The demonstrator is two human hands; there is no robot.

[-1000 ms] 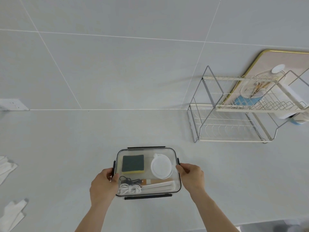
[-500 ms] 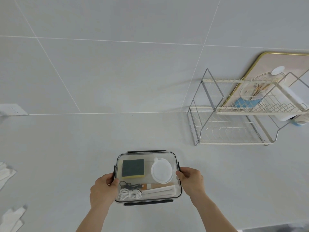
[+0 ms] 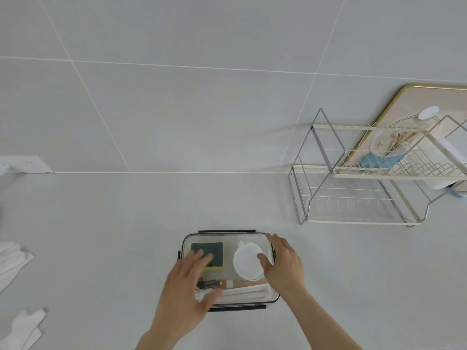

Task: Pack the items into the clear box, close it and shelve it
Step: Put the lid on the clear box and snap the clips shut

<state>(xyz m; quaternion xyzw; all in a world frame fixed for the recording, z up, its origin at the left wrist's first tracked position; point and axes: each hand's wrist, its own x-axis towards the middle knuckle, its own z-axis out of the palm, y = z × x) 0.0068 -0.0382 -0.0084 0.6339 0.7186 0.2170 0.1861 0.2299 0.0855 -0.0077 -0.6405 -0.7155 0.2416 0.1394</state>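
Observation:
The clear box (image 3: 227,237) with black latches sits on the counter near the front edge, its transparent lid on. Inside lie a green and yellow sponge (image 3: 211,250), a round white lid (image 3: 246,261), a white cord partly hidden under my palm, and a long white packet (image 3: 246,291). My left hand (image 3: 187,291) lies flat with spread fingers over the left half of the lid. My right hand (image 3: 284,265) rests flat on the right edge, fingers apart. Neither hand grips anything.
A two-tier wire rack (image 3: 358,195) stands at the back right, with a gold-rimmed tray (image 3: 394,97) leaning on the wall behind it and a paper roll (image 3: 452,162). White cloths (image 3: 15,258) lie at the left edge. A wall socket (image 3: 25,165) is at far left.
Both hands have left the box's side latches and moved up onto the lid, fingers spread. The box has stayed where it was.

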